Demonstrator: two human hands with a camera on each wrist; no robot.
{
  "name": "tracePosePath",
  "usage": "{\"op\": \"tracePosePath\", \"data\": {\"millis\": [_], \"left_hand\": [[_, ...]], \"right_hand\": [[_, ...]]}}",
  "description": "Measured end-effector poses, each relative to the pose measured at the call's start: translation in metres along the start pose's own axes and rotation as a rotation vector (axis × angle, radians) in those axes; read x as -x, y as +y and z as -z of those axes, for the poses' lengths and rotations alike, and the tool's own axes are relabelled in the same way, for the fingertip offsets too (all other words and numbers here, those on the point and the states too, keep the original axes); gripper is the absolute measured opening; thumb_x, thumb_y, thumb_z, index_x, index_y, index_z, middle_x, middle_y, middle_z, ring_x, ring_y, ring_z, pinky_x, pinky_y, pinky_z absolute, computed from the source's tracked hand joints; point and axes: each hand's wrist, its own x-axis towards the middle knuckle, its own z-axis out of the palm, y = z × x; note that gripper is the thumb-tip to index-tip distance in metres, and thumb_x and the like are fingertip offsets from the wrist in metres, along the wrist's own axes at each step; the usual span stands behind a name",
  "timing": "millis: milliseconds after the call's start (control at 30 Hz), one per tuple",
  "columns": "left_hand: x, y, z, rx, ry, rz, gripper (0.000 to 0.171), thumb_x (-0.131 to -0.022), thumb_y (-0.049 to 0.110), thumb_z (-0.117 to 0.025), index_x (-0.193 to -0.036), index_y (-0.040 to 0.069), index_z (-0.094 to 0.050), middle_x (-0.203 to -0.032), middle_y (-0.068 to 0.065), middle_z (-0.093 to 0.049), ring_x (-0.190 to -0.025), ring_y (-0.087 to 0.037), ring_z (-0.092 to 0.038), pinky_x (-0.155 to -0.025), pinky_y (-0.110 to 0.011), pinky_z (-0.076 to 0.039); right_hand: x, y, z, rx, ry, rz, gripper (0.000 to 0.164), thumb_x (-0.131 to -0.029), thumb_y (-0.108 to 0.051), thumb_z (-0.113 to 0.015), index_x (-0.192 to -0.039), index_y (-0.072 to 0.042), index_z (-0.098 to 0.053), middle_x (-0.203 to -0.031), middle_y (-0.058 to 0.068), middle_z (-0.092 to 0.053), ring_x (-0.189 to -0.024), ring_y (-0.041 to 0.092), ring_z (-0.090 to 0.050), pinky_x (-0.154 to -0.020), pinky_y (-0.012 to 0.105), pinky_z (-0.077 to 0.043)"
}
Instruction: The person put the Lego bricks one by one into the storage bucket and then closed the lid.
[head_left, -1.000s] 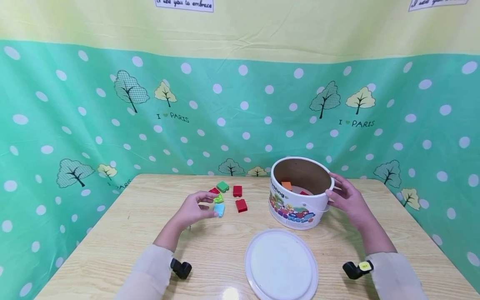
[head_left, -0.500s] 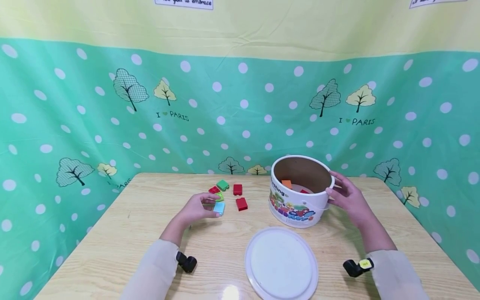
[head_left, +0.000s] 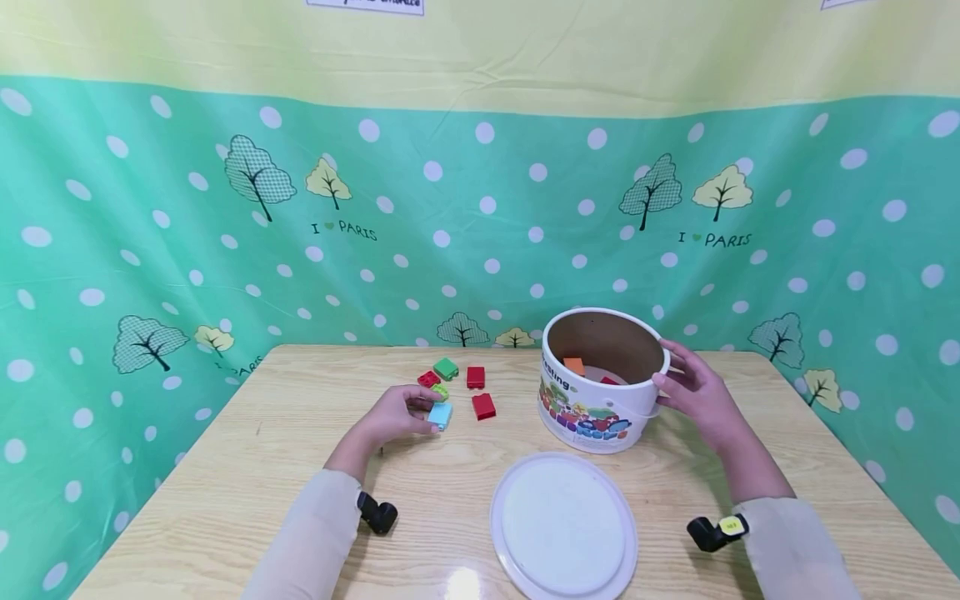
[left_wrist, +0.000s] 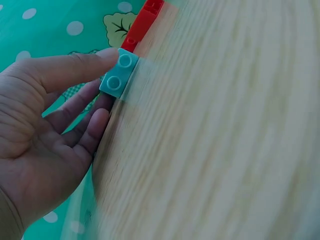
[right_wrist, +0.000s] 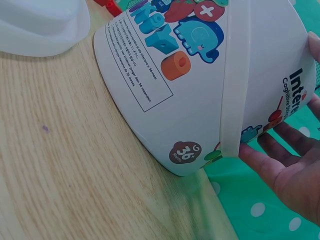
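Observation:
In the head view, my left hand [head_left: 393, 414] pinches a light blue building block [head_left: 440, 415] between thumb and fingers. The left wrist view shows two round studs on that blue block [left_wrist: 120, 72], with the thumb along one side. A lime-green block [head_left: 441, 392] lies just behind it, partly covered by the fingers. My right hand [head_left: 699, 396] holds the right side of a white printed bucket [head_left: 592, 417], thumb near the rim. Inside the bucket are an orange block [head_left: 574, 366] and a red piece [head_left: 609, 381]. The right wrist view shows fingers against the bucket wall [right_wrist: 195, 120].
Two red blocks [head_left: 483, 406] lie between the left hand and the bucket. Behind the blue block are a green block [head_left: 446, 368] and a smaller red piece [head_left: 428, 379]. A round white lid [head_left: 564, 525] lies flat in front of the bucket. A patterned curtain [head_left: 487, 208] hangs behind the wooden table [head_left: 300, 433].
The left hand and forearm have shifted slightly right, and the fingers have closed around the blue block. The right hand and bucket look unchanged.

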Motion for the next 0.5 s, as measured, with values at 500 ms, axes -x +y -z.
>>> {"op": "tracePosePath", "data": {"millis": [500], "left_hand": [[0.0017,0.0031,-0.0058,-0.107,-0.025,-0.058,0.044,-0.068,0.002,-0.087,-0.109,0.012,-0.074,-0.102,-0.003,-0.064,-0.092,-0.021,-0.057,-0.079,-0.033,-0.050]], "right_hand": [[-0.0011,0.0012,0.0002,-0.003,0.001,0.008,0.065,-0.099,-0.028,-0.058,-0.155,-0.018,-0.026,-0.149,0.025,-0.032,-0.125,0.036,-0.043,-0.088,0.044,-0.053]]}}
